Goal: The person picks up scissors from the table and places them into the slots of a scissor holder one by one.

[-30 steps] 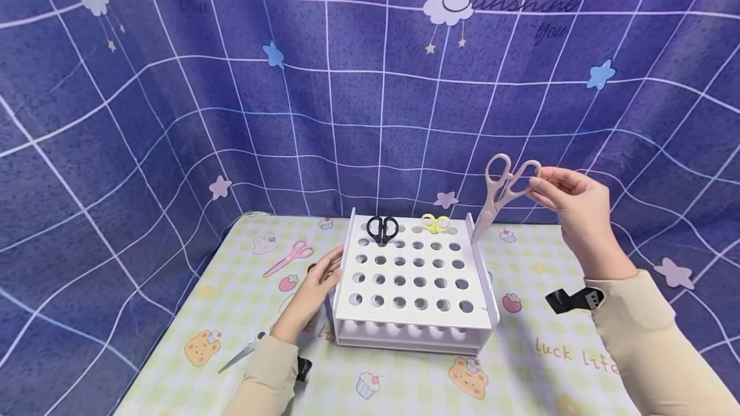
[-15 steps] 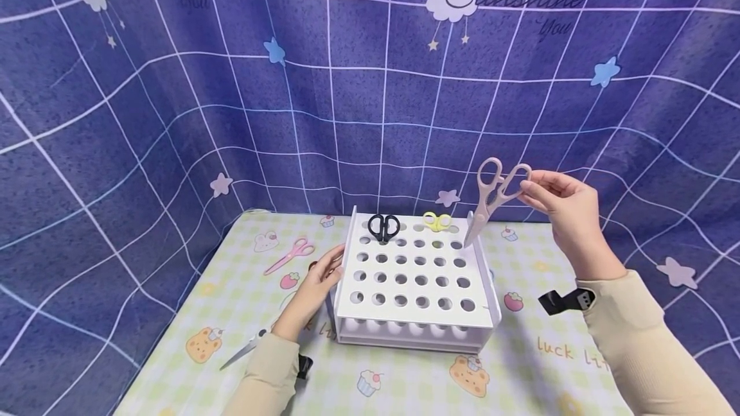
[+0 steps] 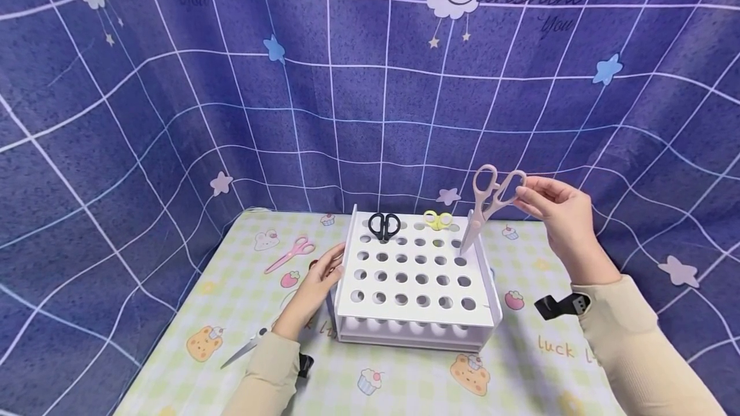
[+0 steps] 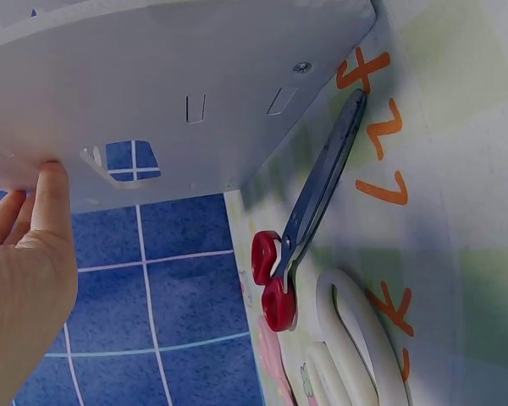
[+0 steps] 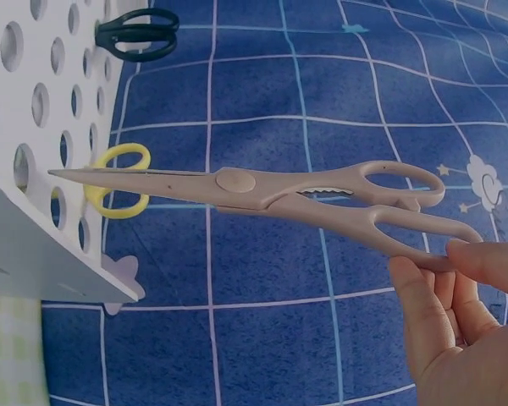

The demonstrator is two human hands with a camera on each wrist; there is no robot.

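My right hand (image 3: 563, 214) pinches one handle loop of pinkish-beige scissors (image 3: 473, 228) between thumb and fingers. Their blades (image 5: 144, 180) are closed and slant down over the back right of a white rack (image 3: 370, 286) with rows of round holes; the tip overlaps the right-hand column. Small black scissors (image 3: 383, 231) and small yellow scissors (image 3: 437, 222) stand in the back row, handles up. My left hand (image 3: 312, 287) rests against the rack's left side. In the left wrist view a finger (image 4: 52, 190) touches that side panel beside a square cutout.
Pink scissors (image 3: 287, 257) lie on the checked tablecloth (image 3: 231, 275) left of the rack. Scissors with red handles (image 4: 279, 304) lie close along the rack's left side, near white handle loops (image 4: 377, 338). A grey blade (image 3: 241, 348) shows beside my left sleeve. A blue curtain (image 3: 289, 114) hangs behind.
My right hand has moved left and slightly down with the beige scissors, bringing their tip from the rack's right edge to over its right-hand holes. My left hand stays on the rack.
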